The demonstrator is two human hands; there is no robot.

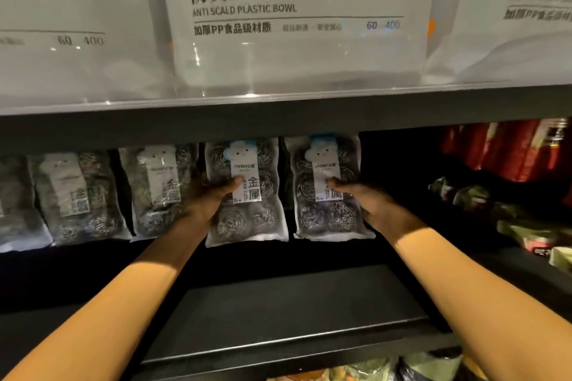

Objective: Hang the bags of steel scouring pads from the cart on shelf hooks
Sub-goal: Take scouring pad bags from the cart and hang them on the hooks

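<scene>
The fingers of the left hand [210, 198] hold one bag of steel pads [247, 219]. The right hand [368, 199] holds the next bag [325, 219]. Both bags sit under the dark shelf [278, 116], with shiny round pads inside.

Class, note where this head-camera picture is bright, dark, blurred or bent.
Head view: the white plastic-bowl packs up top are bright, with glare streaks; below the black shelf edge, which bows from the wide lens, it is dim; the left hand and right hand, each gripping a clear bag of steel scouring pads, sit in shadow; the far-left bags blur.
</scene>
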